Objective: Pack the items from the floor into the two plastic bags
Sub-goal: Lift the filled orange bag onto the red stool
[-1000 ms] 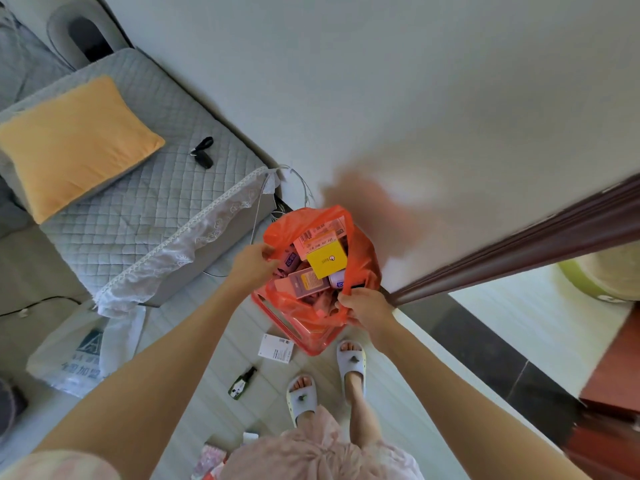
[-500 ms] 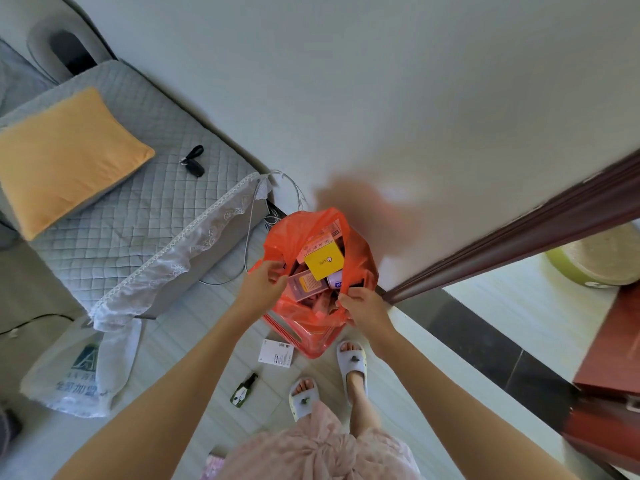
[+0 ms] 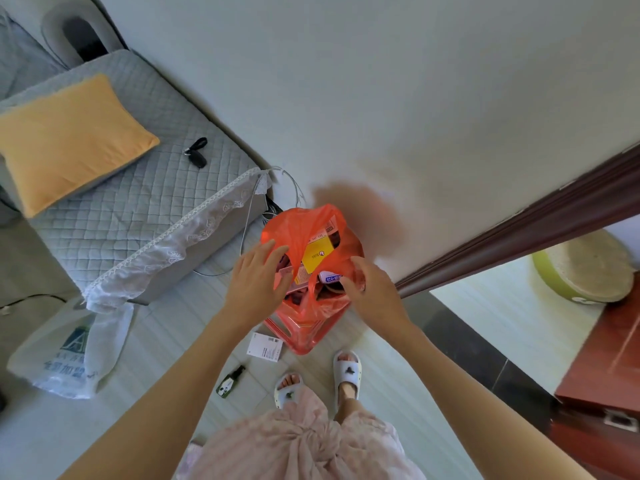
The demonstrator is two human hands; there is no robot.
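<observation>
An orange plastic bag stands on the floor against the wall, stuffed with boxes, a yellow box on top. Its handles are drawn together over the mouth. My left hand lies with spread, straight fingers against the bag's left side. At the bag's right handle, my right hand pinches the plastic between thumb and fingers. A white plastic bag lies slack on the floor at the left. A white card box and a small dark green bottle lie on the tiles in front of the orange bag.
A grey quilted sofa with a yellow pillow and a black key fob fills the left. White cables hang beside it. A dark door frame and a red cabinet are at the right. My slippered feet stand behind the bag.
My left hand has let go of the bag's rim and spread its fingers. The bag's handles have been pulled across the opening. The view has tilted slightly.
</observation>
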